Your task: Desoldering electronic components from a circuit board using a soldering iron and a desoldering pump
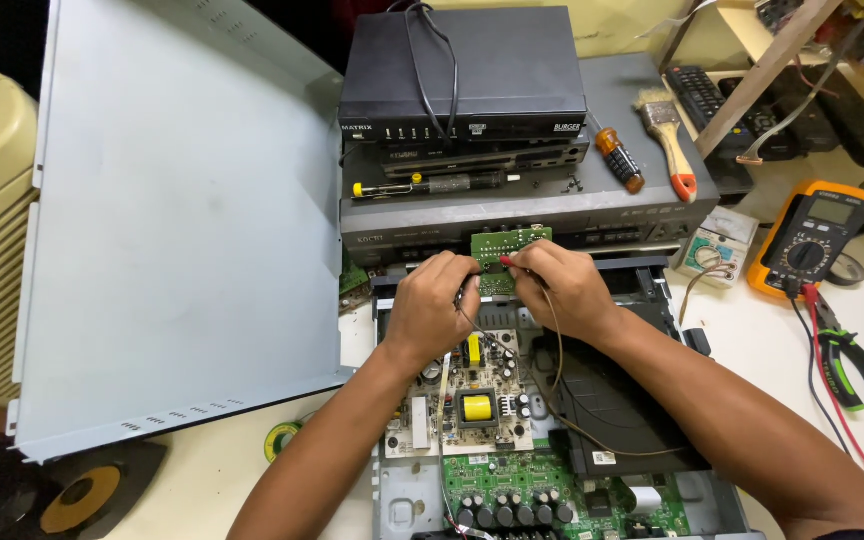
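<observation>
1. A small green circuit board [508, 246] is held upright above the back edge of an opened player [552, 420], just in front of a stack of closed set-top boxes [464, 75]
2. The board's lower edge is pinched by the left hand [430, 308], fingers pressed together around it; that grip is best kept on the edges, so the soldered side is left untouched
3. A red-tipped probe [505, 261] is pinched by the right hand [564, 290] and set against the board; only the tip should be laid on a single contact, lightly, so no neighbouring joint is bridged
4. The probe's thin lead [554, 380] is draped over the player's open boards; it is better kept slack and off the yellow transformer [477, 407]
5. The orange meter [812, 238] lies on the desk [752, 340] well to the right, so a glance is needed while the hands are held steady
</observation>
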